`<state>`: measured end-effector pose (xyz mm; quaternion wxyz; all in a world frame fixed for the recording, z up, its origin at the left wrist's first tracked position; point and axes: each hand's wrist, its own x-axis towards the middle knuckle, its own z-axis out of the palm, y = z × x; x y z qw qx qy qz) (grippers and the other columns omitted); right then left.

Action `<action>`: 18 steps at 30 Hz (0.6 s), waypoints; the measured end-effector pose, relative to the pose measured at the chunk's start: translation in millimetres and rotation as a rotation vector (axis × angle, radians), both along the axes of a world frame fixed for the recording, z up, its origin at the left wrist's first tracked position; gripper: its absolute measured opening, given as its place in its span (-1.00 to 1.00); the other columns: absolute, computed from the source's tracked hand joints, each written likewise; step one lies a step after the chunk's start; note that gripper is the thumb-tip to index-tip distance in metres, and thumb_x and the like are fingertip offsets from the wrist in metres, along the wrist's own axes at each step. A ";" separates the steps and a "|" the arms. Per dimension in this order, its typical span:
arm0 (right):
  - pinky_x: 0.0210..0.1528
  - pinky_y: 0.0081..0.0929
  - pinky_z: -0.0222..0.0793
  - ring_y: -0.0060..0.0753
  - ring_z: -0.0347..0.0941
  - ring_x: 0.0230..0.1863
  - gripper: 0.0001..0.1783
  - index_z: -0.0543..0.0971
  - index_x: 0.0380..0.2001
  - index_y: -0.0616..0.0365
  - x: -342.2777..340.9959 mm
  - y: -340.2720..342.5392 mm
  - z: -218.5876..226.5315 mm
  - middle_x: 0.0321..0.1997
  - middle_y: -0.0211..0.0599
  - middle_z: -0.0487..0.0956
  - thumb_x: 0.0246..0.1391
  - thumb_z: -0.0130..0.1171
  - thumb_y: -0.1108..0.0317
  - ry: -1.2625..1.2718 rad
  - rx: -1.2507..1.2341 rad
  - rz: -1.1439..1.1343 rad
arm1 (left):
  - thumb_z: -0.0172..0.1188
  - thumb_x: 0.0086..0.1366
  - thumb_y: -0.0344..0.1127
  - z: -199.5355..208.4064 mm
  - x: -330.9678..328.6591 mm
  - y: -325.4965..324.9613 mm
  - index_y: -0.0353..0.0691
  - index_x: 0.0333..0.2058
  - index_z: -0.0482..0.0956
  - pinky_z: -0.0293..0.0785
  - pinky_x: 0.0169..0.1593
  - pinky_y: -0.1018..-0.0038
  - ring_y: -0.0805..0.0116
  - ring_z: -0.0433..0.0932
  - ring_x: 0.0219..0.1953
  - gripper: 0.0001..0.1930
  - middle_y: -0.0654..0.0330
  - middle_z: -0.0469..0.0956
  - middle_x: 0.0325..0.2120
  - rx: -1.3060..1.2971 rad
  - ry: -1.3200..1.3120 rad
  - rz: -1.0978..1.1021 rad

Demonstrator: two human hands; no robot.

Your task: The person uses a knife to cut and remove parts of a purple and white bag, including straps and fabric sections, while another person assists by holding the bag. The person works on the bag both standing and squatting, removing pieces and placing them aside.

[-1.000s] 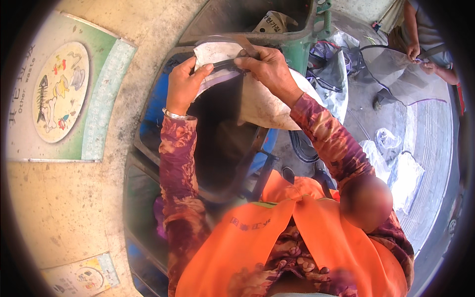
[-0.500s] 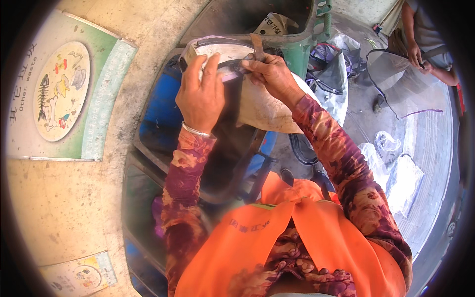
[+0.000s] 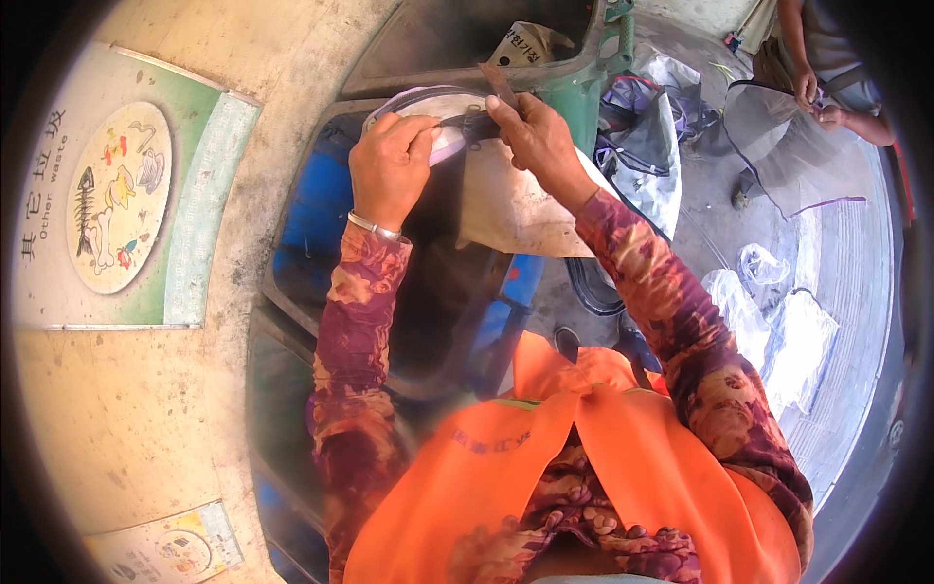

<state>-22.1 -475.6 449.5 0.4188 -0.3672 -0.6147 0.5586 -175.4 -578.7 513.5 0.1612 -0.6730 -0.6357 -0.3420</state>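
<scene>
A whitish bag (image 3: 511, 209) with dark trim hangs from my raised hands above the bins. My left hand (image 3: 391, 175), a silver bangle at its wrist, is closed on the bag's edge, fingers curled over it. Pinched by my right hand (image 3: 547, 148) is a narrow, rusty-brown flat strip (image 3: 496, 82), like a blade, which sticks up past the thumb. The dark trim (image 3: 479, 125) stretches between both hands, and the right fingertips press against it. Whether the strip touches the trim is hidden by the fingers.
Dark open bins (image 3: 428, 263) with blue parts stand beneath my arms, beside a green bin (image 3: 569, 102). A stained wall with a waste sign (image 3: 126, 195) is at left. Bags and clear plastic (image 3: 798, 350) lie on the right floor. At upper right another person holds a dark mesh sheet (image 3: 778, 146).
My left fingers, raised and apart before, have curled down onto the bag's edge. The right hand and strip have shifted slightly left and up. The other person's mesh sheet has moved a little.
</scene>
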 end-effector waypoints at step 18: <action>-0.45 0.04 0.46 0.21 0.53 -0.53 -0.78 0.41 -0.36 0.25 -25.9 -49.5 0.9 -0.63 0.09 0.54 0.15 0.10 0.29 -0.363 0.484 0.034 | 0.25 0.20 -0.43 -14.1 -2.9 1.5 -0.23 -0.32 0.60 0.51 -0.33 0.31 0.08 0.58 -0.39 -0.93 0.11 0.57 -0.43 0.055 0.224 0.035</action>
